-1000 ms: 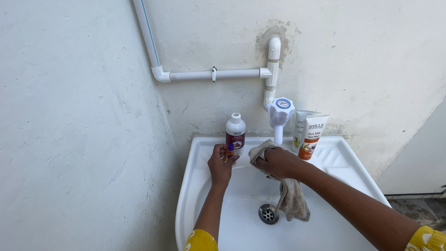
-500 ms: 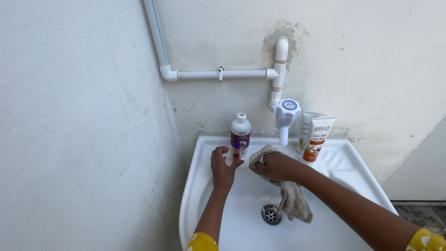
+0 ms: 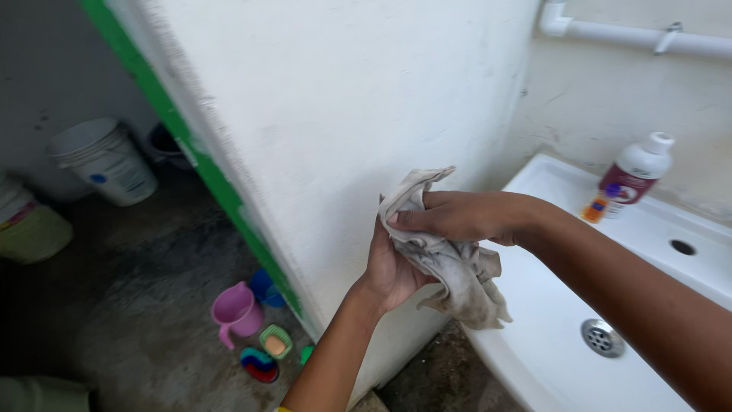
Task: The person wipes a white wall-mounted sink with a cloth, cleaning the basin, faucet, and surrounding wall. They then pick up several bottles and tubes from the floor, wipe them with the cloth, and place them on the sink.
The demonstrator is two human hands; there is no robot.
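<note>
Head view: both hands grip a crumpled grey cloth, held in the air just left of the sink's rim & right beside the white wall. Left hand cups it from below, right hand clamps it from above. Little room on the wall side; open basin to the right, drain bare. White bottle w/ a small orange vial touching it stand on the sink's back ledge, well apart. Floor at left: white bucket, pink jug.
</note>
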